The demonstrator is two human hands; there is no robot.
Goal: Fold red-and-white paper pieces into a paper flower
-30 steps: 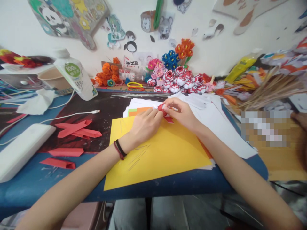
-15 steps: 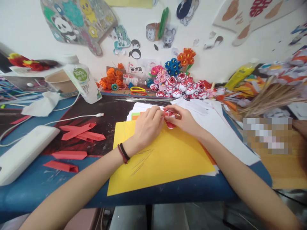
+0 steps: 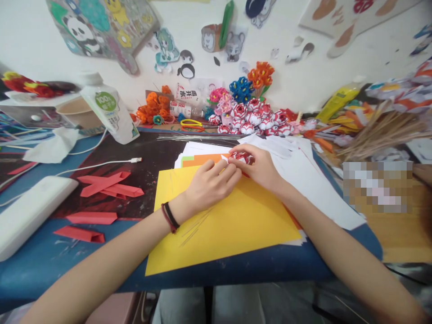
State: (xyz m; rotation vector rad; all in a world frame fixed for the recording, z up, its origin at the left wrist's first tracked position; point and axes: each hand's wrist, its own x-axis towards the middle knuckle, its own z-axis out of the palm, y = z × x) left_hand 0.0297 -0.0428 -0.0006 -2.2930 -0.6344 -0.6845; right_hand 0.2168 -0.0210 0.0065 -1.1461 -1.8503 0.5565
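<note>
Head view shows red-and-white folded paper (image 3: pixel 242 157), partly hidden by hands (image 3: pixel 236 168).

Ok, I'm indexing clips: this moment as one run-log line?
right hand holds red-and-white paper piece | left hand at it | yellow sheet beneath | red strips at left

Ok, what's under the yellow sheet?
Green paper, orange paper and white paper stick out past the yellow sheet's far edge; orange and white show at right too. The rest is covered; I can't tell how many layers.
</note>
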